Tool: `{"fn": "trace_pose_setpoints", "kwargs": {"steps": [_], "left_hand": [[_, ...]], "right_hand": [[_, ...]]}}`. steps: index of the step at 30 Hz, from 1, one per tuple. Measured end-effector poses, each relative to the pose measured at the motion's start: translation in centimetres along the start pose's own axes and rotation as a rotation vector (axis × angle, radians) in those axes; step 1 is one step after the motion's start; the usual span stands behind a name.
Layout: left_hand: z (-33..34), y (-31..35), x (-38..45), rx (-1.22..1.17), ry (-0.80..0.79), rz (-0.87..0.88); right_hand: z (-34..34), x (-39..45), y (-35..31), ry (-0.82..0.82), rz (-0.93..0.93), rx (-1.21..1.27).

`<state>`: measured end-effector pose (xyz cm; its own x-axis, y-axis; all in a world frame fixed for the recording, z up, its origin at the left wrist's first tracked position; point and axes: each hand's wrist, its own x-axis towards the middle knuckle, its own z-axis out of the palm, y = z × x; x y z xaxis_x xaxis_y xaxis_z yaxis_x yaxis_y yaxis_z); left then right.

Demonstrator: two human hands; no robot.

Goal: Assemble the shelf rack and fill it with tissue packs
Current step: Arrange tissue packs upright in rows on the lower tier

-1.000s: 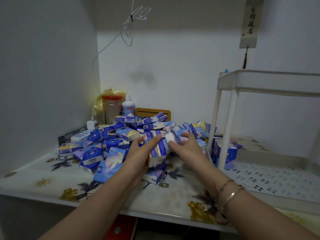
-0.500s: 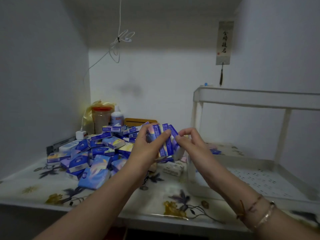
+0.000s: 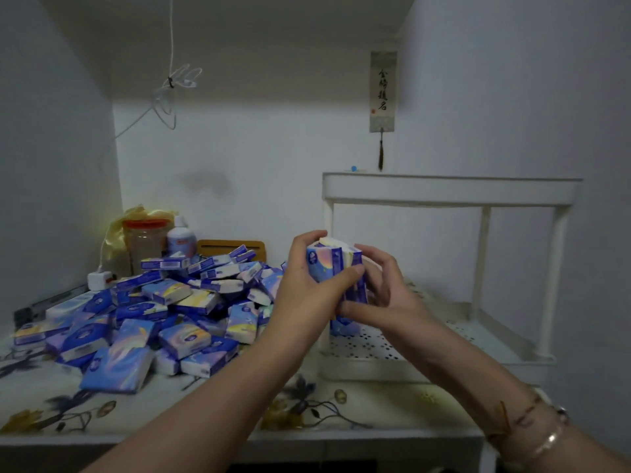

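Floral table (image 3: 211, 407), white walls, hands (image 3: 345, 295) gripping tissue packs (image 3: 336, 268)

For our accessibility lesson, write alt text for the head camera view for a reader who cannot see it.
Two hands, left hand and right hand, grip a bundle of blue tissue packs upright in front of a white shelf rack. To the left, a heap of tissue packs lies on the floral tabletop.

White walls (image 3: 273, 158), hanging scroll (image 3: 383, 92), floral tabletop (image 3: 218, 401)
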<state>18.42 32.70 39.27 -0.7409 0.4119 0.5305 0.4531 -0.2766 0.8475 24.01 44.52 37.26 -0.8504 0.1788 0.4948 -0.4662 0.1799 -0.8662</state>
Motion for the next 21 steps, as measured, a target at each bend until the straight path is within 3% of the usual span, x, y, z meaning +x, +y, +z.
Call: {"fn": "trace_pose_setpoints", "kwargs": {"steps": [6,13,17,21], "left_hand": [[1.5,-0.7,-0.8,0.094,-0.005,0.08],[1.6,-1.5,-1.6,0.154,-0.182,0.023],[0.5,-1.4,-1.1,0.058,-0.031,0.01],[-0.8,-2.8,0.1,0.082,-0.02,-0.134]], "right_hand": [[0.0,-0.6,1.1,0.062,0.03,-0.02],[-0.3,-0.3,2.6,0.111,0.057,0.066],[-2.5,0.1,2.5,0.175,0.129,0.239],[-4.7,1.6,3.7,0.254,0.24,0.167]]}}
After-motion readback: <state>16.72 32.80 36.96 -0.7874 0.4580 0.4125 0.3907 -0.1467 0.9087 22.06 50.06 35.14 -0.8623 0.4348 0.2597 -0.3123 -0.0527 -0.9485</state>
